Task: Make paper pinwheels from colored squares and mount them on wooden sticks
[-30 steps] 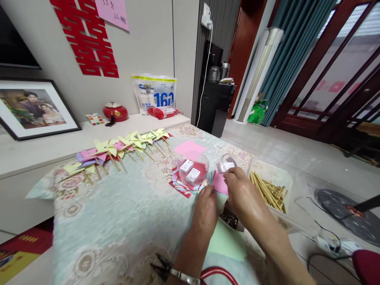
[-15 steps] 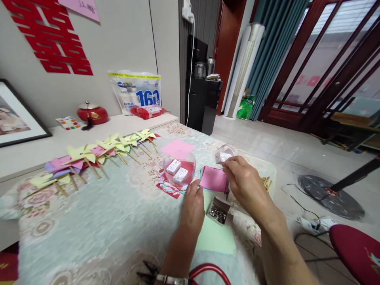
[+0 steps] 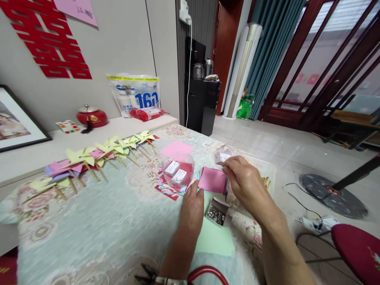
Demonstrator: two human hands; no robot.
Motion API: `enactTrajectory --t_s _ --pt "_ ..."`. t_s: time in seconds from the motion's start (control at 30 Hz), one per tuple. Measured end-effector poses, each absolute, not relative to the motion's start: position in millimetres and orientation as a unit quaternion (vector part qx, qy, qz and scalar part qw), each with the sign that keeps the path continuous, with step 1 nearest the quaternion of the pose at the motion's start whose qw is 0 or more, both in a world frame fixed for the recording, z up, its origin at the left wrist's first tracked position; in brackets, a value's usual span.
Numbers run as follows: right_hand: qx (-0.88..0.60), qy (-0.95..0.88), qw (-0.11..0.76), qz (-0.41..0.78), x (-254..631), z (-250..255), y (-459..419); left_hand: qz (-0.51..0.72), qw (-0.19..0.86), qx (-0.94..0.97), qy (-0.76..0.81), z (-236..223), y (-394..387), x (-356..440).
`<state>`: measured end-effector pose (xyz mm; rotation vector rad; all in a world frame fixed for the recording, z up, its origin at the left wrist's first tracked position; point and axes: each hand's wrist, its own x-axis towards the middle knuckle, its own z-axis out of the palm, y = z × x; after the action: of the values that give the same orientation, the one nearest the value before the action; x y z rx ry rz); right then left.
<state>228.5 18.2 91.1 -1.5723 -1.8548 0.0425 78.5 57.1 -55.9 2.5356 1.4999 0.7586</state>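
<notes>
2 bare hands reach over a table covered with a pale floral cloth (image 3: 133, 221). The left hand (image 3: 192, 206) lies palm down with its fingers extended and slightly spread, their tips at the left edge of the pink paper stack (image 3: 212, 180); whether they press on it, I cannot tell. The right hand (image 3: 246, 178) has its thumb and forefinger pressed together at the tips, just above the stack's upper right corner and beside the near rim of a clear container (image 3: 229, 151) with a white box (image 3: 220, 158) inside. Whether anything small is pinched there, I cannot tell.

Below the pink paper stack, between the 2 forearms, an open small box (image 3: 216, 215) of shiny metal pieces rests tilted on pale green paper (image 3: 215, 241), apart from both sets of fingertips. Left of the stack, a round clear dish (image 3: 190, 168) holds 2 labelled white boxes (image 3: 175, 172), with colourful paper strips (image 3: 168, 189) around its near side. A pink sheet (image 3: 176, 148) lies behind that dish. Pinwheels (image 3: 113, 146) on sticks line the far left edge of the table. Beyond the right hand, a few tan sticks (image 3: 266, 182) show. A red curved handle (image 3: 208, 271) sits beside the left wrist.
</notes>
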Motion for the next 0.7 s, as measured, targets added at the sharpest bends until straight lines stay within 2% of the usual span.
enactTrajectory --t_s 0.7 --pt "-0.6 -0.711 0.365 0.031 232.6 91.7 18.2 0.214 0.046 0.848 0.482 -47.2 48.7 81.5"
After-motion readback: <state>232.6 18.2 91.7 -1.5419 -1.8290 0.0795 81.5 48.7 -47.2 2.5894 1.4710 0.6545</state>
